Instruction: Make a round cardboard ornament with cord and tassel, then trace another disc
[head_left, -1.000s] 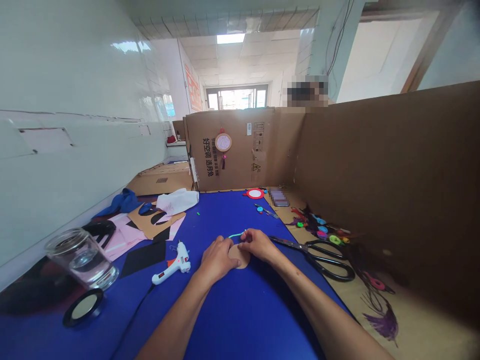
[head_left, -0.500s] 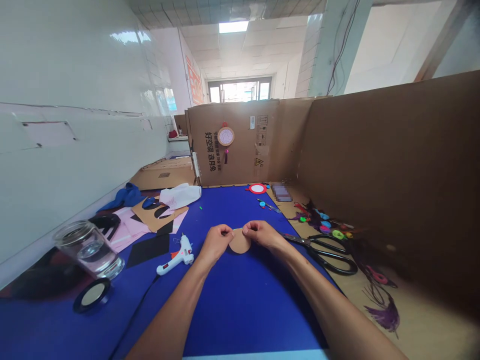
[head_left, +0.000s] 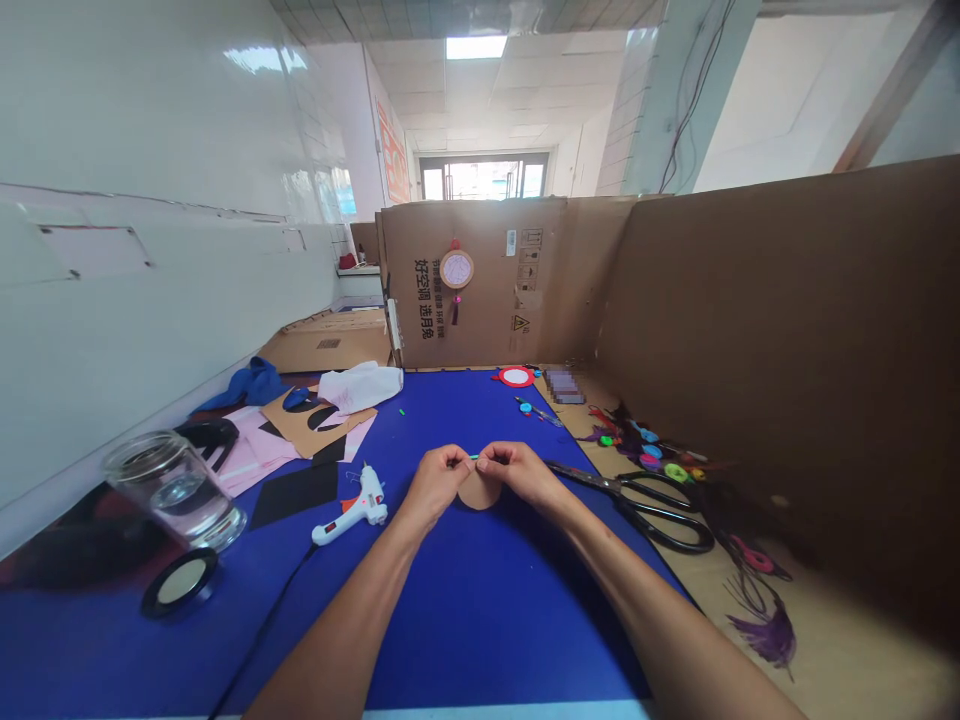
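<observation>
Cardboard disc [head_left: 480, 493] is between my hands, around mid-width of the blue table [head_left: 480, 620], well in from the far edge. Grip: left hand [head_left: 437, 487] closed, thumb and fingers pinching the disc's far rim on its left; right hand [head_left: 525, 475] closed too, same pinch on its right. Green strip [head_left: 473, 457] shows at that rim, between my fingertips. Can't tell if the disc touches the tabletop.

Glue gun [head_left: 351, 516] lies left of my left hand, nozzle toward the far edge, cord running to the near edge. Black card [head_left: 296, 496] just beyond it, toward the left. Glass [head_left: 184, 497] of water on the left side, black-rimmed round piece [head_left: 180, 583] just nearer me. Scissors [head_left: 628, 492] cross the right edge, handles off the blue. Red-rimmed oval [head_left: 517, 376] at the far right corner.
</observation>
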